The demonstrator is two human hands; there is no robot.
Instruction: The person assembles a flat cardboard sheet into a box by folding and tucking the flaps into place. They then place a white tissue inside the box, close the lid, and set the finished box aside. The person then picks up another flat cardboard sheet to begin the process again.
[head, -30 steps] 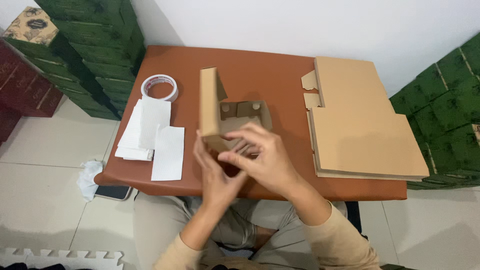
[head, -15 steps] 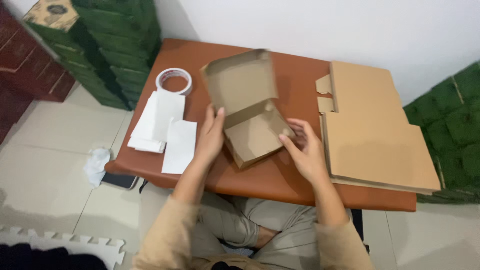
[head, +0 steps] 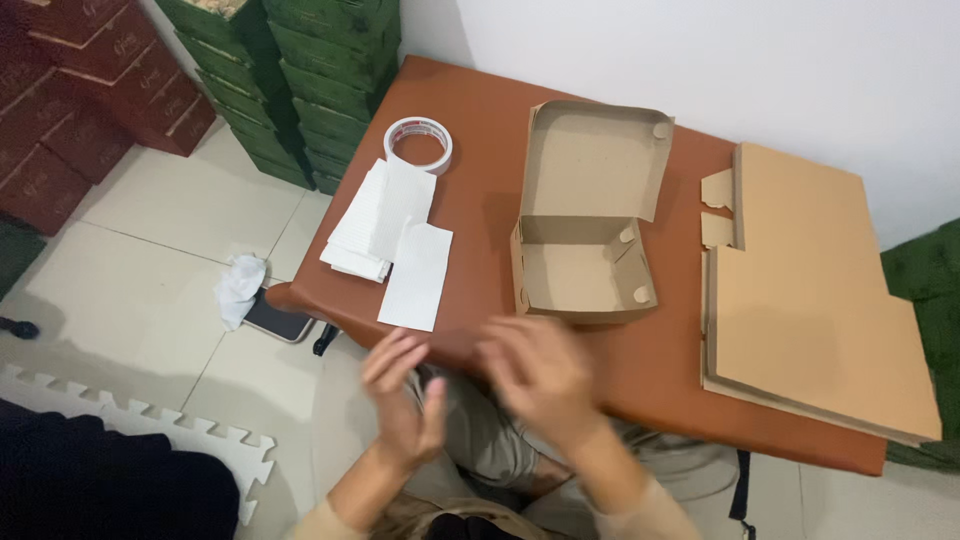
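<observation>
A small packing workroom, likely in a home: stacks of green boxes (head: 320, 70) and dark red boxes (head: 75, 95) stand on the tiled floor (head: 130, 290) far left, with flat cardboard blanks (head: 810, 290) piled right on a brown table (head: 480, 190).

Matt brown cardboard box (head: 585, 225); smooth, faintly glossy reddish-brown table (head: 480, 120); white paper sheets (head: 395, 240); glossy tape roll (head: 418, 143).

Open cardboard box (head: 585, 240) on table (head: 480, 150) — both hands empty, near edge.

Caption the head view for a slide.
Both empty hands, left and right, hover near an open cardboard box on a brown table.
</observation>
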